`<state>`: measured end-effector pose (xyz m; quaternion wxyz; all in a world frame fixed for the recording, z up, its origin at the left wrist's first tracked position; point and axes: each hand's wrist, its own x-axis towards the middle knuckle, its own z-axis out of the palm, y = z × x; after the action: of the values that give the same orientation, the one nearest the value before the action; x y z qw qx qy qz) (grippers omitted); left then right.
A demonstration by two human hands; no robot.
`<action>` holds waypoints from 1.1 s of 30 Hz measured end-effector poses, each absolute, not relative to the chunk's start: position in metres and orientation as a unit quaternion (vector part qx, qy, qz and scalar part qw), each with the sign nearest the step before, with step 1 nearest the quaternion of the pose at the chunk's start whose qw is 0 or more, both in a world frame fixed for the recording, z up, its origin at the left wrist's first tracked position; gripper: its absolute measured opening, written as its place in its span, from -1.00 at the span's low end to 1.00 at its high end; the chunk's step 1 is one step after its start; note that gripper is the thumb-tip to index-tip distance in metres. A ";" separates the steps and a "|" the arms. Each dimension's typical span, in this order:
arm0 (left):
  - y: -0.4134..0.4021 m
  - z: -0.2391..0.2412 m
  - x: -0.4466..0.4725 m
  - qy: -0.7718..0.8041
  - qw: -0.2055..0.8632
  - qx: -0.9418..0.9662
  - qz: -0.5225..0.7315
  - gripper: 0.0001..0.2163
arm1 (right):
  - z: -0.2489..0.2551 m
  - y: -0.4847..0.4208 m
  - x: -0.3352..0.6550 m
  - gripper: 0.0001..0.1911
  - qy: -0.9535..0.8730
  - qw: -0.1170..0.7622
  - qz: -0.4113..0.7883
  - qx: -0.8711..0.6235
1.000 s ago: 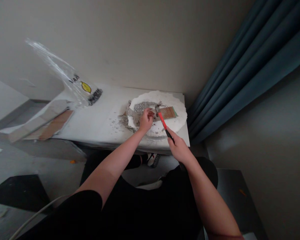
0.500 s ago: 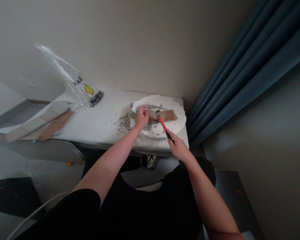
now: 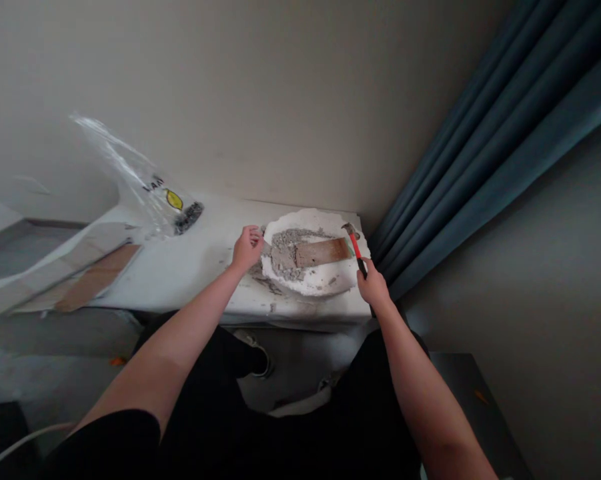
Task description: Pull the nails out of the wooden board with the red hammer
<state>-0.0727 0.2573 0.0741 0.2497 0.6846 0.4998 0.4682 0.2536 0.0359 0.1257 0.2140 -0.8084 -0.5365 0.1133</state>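
My right hand [image 3: 373, 285] grips a hammer [image 3: 355, 245] with a red and black handle; its metal head is raised over the right edge of a white, ragged-edged slab [image 3: 325, 283]. On the slab lies a brown strip [image 3: 324, 253], rough and dusty toward its left end. Crumbled grey rubble [image 3: 286, 267] is heaped around that end. My left hand [image 3: 249, 248] is at the slab's left edge, its fingers curled together. Whatever they may hold is too small to make out.
A clear plastic bag [image 3: 153, 190] with a yellow lemon print and dark contents stands on the white table [image 3: 180, 273]. Cardboard pieces [image 3: 97, 277] lie at its left end. A blue-grey curtain [image 3: 460, 160] hangs at the right, and a wall rises behind.
My left hand has moved left, off the rubble to the slab's edge. The hammer has swung right and up, away from the strip's middle, uncovering the brown strip.
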 end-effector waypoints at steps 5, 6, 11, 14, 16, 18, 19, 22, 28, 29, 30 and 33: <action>0.264 0.058 -0.083 0.534 0.270 0.655 0.462 -0.69 | 0.118 0.062 0.246 -0.43 -0.515 0.078 0.098 -0.848; 0.266 0.059 -0.083 0.530 0.276 0.655 0.462 -0.68 | 0.118 0.067 0.242 -0.42 -0.515 0.063 0.092 -0.850; 0.277 0.069 -0.071 0.497 0.297 0.680 0.451 -0.72 | 0.117 0.088 0.221 -0.43 -0.504 0.010 0.060 -0.861; 0.284 0.069 -0.063 0.495 0.306 0.702 0.411 -0.73 | 0.112 0.089 0.216 -0.45 -0.488 0.005 0.059 -0.871; 0.289 0.068 -0.059 0.494 0.303 0.723 0.377 -0.75 | 0.108 0.079 0.220 -0.46 -0.486 0.018 0.050 -0.872; 0.293 0.067 -0.056 0.497 0.296 0.738 0.347 -0.77 | 0.104 0.057 0.228 -0.50 -0.499 0.066 0.022 -0.864; 0.295 0.067 -0.056 0.502 0.296 0.740 0.336 -0.78 | 0.102 0.043 0.233 -0.54 -0.511 0.104 -0.004 -0.853; 0.300 0.070 -0.055 0.512 0.299 0.736 0.326 -0.78 | 0.098 -0.007 0.250 -0.62 -0.505 0.145 -0.059 -0.849; 0.296 0.094 -0.056 0.501 0.266 0.746 0.347 -0.75 | 0.095 -0.050 0.259 -0.65 -0.505 -0.180 0.063 -0.842; 0.293 0.098 -0.055 0.502 0.263 0.751 0.340 -0.75 | 0.093 -0.046 0.256 -0.64 -0.518 -0.225 0.087 -0.821; 0.290 0.101 -0.055 0.504 0.260 0.755 0.331 -0.75 | 0.090 -0.040 0.254 -0.64 -0.526 -0.253 0.113 -0.804; 0.283 0.109 -0.053 0.506 0.256 0.763 0.310 -0.74 | 0.075 -0.020 0.246 -0.72 -0.538 -0.287 0.192 -0.769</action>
<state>-0.0535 0.2828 0.1090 0.2560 0.7633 0.5057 0.3101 0.2460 -0.0197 0.0751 -0.2873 -0.7690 -0.5378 0.1920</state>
